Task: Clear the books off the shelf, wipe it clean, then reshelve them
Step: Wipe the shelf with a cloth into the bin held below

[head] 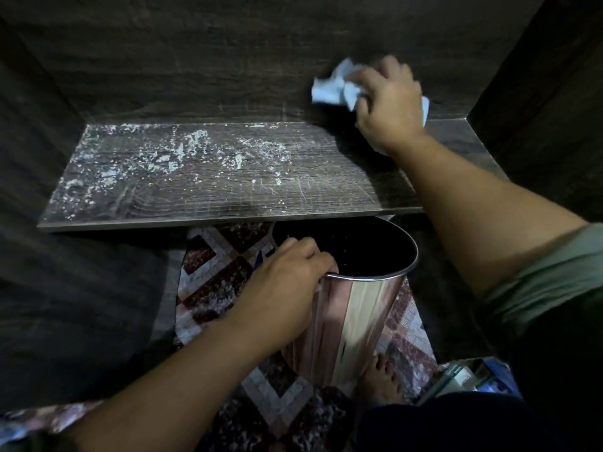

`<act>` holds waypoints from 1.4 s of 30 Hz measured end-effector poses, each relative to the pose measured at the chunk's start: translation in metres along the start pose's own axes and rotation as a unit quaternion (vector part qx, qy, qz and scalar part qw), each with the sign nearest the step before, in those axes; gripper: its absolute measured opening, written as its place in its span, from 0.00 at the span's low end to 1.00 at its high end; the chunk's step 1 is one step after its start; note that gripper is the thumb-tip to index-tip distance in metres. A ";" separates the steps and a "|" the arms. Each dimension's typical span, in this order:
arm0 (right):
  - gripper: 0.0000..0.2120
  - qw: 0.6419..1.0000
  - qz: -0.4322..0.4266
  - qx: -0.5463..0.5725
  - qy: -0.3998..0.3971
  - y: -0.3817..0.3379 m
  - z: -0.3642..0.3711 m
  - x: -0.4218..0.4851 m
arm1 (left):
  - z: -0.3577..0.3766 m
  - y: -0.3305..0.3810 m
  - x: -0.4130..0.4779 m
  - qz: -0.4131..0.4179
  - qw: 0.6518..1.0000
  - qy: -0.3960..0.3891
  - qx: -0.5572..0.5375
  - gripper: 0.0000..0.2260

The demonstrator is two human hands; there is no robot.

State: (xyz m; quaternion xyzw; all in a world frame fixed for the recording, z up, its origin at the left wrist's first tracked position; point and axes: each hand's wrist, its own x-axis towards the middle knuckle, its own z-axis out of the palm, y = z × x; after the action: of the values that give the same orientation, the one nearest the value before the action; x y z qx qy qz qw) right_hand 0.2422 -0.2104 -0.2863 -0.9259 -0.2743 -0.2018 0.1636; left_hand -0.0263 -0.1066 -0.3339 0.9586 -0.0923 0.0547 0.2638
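Note:
The dark wooden shelf (212, 190) carries no books; white dust and crumbs speckle its left and middle. My right hand (390, 102) grips a crumpled light blue cloth (329, 89) at the shelf's back right corner, against the back panel. The right part of the board looks free of dust. My left hand (287, 285) grips the near left rim of a shiny metal bin (352, 308), which stands on the floor just below the shelf's front edge.
Dark wooden side walls (538, 109) close the shelf in on both sides. A patterned rug (215, 278) lies under the bin. My bare foot (381, 376) is beside the bin's base. Some books or boxes (470, 376) lie at the lower right.

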 end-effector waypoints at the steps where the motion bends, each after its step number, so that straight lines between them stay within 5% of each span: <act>1: 0.23 0.999 -0.021 -0.014 0.033 0.000 0.004 -0.002 | 0.000 0.000 0.000 0.002 1.000 0.002 0.001 0.12; 6: 0.33 0.977 -0.077 -0.105 -0.172 -0.005 0.029 -0.006 | 0.002 0.001 -0.001 -0.003 1.000 -0.007 0.002 0.12; 12: 0.15 0.942 0.016 0.033 -0.334 -0.017 -0.006 0.019 | 0.001 0.001 -0.002 -0.006 1.000 -0.014 0.004 0.13; 15: 0.16 0.977 0.032 0.074 -0.200 0.001 -0.023 0.016 | -0.002 0.001 -0.003 -0.013 1.000 -0.014 -0.005 0.10; 17: 0.18 0.994 0.031 0.028 -0.100 0.020 -0.019 0.004 | -0.003 0.002 -0.003 -0.014 1.000 -0.024 -0.004 0.19; 22: 0.25 0.964 0.085 -0.051 -0.245 0.037 0.015 -0.030 | -0.001 0.001 -0.007 -0.019 0.999 -0.028 0.002 0.10; 30: 0.14 0.959 0.020 0.154 -0.236 0.025 -0.016 -0.049 | 0.000 -0.007 -0.013 0.006 1.000 -0.018 0.001 0.13; 34: 0.24 0.986 0.151 0.042 -0.062 0.068 -0.031 -0.057 | 0.001 -0.010 -0.018 0.021 1.000 -0.007 0.008 0.14; 37: 0.26 0.944 0.284 -0.063 -0.157 0.091 -0.026 -0.077 | 0.000 -0.012 -0.022 0.023 1.000 -0.007 0.012 0.12; 42: 0.31 0.972 0.146 -0.051 -0.176 0.067 -0.010 -0.086 | 0.001 -0.012 -0.026 0.031 0.999 -0.010 0.018 0.15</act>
State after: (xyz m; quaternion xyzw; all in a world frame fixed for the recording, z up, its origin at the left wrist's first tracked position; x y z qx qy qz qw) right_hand 0.2118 -0.3062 -0.3308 -0.9841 -0.1498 -0.0236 0.0927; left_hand -0.0492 -0.0931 -0.3442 0.9605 -0.1234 0.0551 0.2434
